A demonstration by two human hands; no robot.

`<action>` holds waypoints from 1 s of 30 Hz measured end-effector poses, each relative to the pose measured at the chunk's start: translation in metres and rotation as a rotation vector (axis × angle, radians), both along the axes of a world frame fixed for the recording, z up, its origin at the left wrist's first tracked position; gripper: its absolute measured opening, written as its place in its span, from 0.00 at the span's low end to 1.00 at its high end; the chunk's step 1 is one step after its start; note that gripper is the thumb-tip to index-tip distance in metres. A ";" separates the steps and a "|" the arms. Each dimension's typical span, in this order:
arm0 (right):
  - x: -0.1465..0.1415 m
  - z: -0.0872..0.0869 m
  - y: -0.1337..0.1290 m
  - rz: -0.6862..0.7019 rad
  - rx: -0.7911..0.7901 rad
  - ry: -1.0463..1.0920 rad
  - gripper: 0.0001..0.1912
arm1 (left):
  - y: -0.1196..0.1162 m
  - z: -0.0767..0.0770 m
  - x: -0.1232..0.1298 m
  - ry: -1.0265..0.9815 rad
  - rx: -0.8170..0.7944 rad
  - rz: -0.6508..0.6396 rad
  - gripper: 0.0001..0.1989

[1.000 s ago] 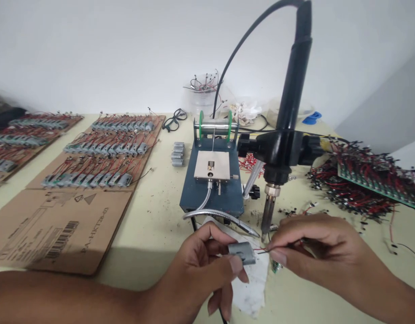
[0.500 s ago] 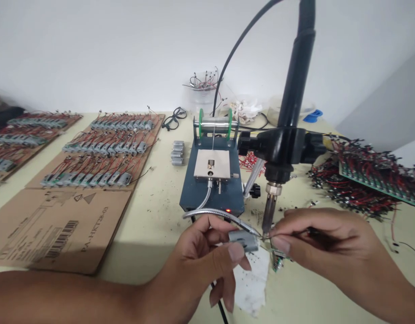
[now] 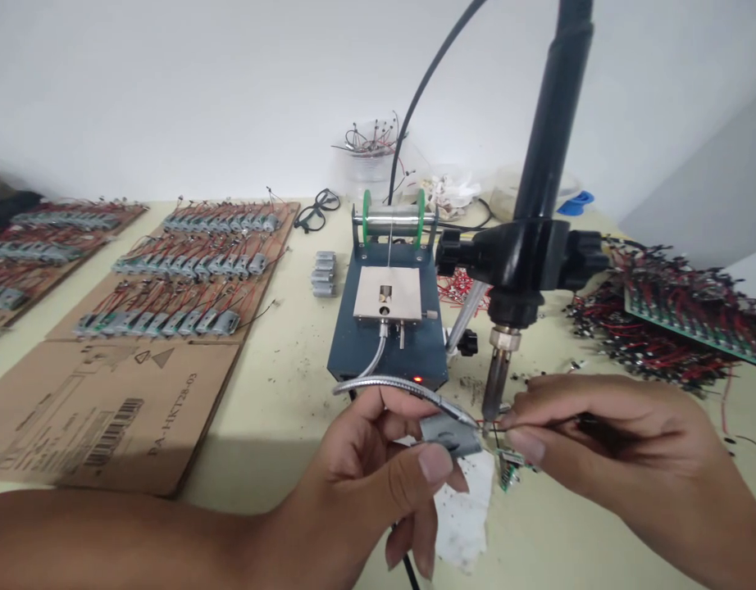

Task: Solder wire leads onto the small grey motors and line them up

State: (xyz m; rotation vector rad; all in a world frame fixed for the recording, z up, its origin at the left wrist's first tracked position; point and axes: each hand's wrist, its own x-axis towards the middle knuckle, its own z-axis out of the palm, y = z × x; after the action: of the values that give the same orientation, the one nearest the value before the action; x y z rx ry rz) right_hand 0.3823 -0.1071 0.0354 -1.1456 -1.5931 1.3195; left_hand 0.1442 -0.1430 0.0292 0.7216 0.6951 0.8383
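Note:
Between the thumb and fingers of my left hand [image 3: 387, 475] is a small grey motor [image 3: 450, 436], its right end close to the tip of a stand-mounted soldering iron [image 3: 494, 393]. My right hand [image 3: 599, 442] pinches a thin wire [image 3: 502, 424] just right of that tip. Below the pinch hangs a small green circuit board [image 3: 508, 474]. A flexible metal solder feed tube [image 3: 408, 383] curves over my left fingers and ends by the iron's tip. Whether tip, wire and motor touch is too small to tell.
The blue solder feeder [image 3: 347, 348] with its solder reel [image 3: 390, 220] stands mid-table. Several motors [image 3: 324, 274] lie beside it. Wired motors sit in rows on cardboard [image 3: 169, 393] at left. Wired boards [image 3: 691, 328] are heaped at right. A stained white paper [image 3: 464, 533] lies below my hands.
The view has shifted slightly. Both hands stay at the iron's tip; the motor has turned a little and moved slightly right, and a red wire now shows by the tip.

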 end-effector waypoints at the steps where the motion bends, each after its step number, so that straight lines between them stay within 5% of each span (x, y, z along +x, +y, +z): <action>1: 0.000 0.001 0.000 -0.003 -0.004 0.003 0.05 | 0.000 0.000 0.000 0.007 0.004 0.008 0.17; 30: -0.003 0.005 0.001 -0.004 0.034 -0.003 0.04 | 0.001 0.001 0.001 0.075 -0.017 0.075 0.17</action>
State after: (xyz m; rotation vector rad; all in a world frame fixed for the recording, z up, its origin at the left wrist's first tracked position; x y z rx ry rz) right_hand 0.3796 -0.1064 0.0405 -1.1299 -1.6090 1.2837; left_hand 0.1449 -0.1418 0.0299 0.7181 0.7994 0.8760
